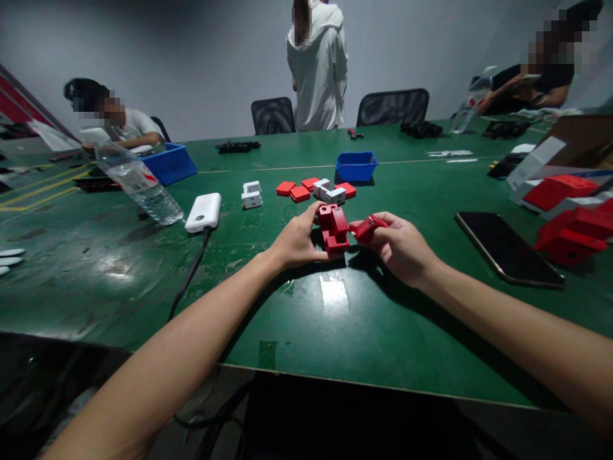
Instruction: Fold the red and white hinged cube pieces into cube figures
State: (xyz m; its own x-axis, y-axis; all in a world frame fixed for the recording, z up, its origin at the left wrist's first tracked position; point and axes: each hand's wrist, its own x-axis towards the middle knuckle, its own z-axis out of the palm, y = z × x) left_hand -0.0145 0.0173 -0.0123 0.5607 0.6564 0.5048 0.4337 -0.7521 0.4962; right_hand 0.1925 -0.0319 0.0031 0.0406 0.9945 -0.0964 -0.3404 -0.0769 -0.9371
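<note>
My left hand [297,243] grips a red plastic block assembly [334,228] that rests on the green table [335,319]. Just to its right, my right hand [400,246] pinches a smaller red plastic piece [368,227], held close to the assembly. Beyond my hands lie flat red pieces [293,190] and white blocks [329,191], with another white block [251,194] to the left.
A small blue bin [356,165] stands behind the loose pieces. A white power bank [204,212] with a cable and a lying water bottle [138,182] are at left. A dark phone [508,248] and red parts [575,233] are at right. Three other people are along the far side.
</note>
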